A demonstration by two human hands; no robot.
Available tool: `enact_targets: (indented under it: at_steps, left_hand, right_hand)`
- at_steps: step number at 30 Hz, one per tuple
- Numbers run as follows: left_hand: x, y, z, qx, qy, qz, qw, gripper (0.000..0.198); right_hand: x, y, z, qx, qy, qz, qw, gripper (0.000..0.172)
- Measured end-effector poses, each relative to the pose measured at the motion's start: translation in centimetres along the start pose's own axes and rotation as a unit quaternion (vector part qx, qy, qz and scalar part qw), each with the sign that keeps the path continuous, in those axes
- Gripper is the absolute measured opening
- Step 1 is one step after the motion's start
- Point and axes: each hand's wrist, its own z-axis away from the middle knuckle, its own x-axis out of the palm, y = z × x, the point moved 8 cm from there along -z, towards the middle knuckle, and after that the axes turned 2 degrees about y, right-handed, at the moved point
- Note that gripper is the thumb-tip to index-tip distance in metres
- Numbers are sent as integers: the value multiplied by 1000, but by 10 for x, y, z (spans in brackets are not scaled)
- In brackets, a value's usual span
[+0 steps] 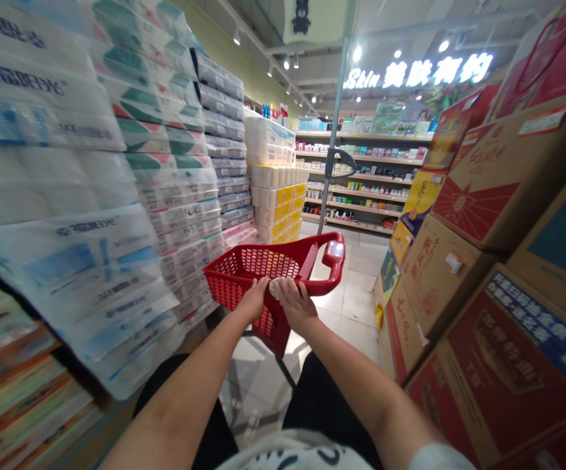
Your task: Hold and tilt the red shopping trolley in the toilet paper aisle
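Note:
A red plastic shopping cart (275, 333) with a perforated basket stands sideways in front of me, its looped handle pointing right. My left hand (254, 299) is closed on the near rim of the basket. Right beside it, my right hand (296, 305) presses a small crumpled whitish cloth (273, 287) against the same rim, its fingers bent over the top. Part of the cloth is hidden under those fingers. Nothing shows inside the visible part of the basket.
Wrapped toilet-paper packs (67, 176) and tissue packs (179, 156) are stacked high on the left. Cardboard cartons (483, 176) rise on the right. A metal pole (337, 104) stands behind the cart, before stocked shelves (361, 176). White floor tiles (356, 294) run between the stacks.

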Motion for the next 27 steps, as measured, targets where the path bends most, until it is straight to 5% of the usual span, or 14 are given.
enact_targets:
  at_steps: [14, 22, 27]
  left_hand:
    - [-8, 11, 4, -11, -3, 37, 999, 84]
    - [-10, 8, 14, -23, -7, 52, 998, 86]
    - [-6, 3, 15, -14, -2, 59, 998, 82]
  right_hand:
    - [39, -7, 44, -133, 19, -4, 991, 46]
    - [16, 8, 36, -15, -12, -1, 1000, 49]
    - [28, -5, 45, -43, -52, -22, 997, 43]
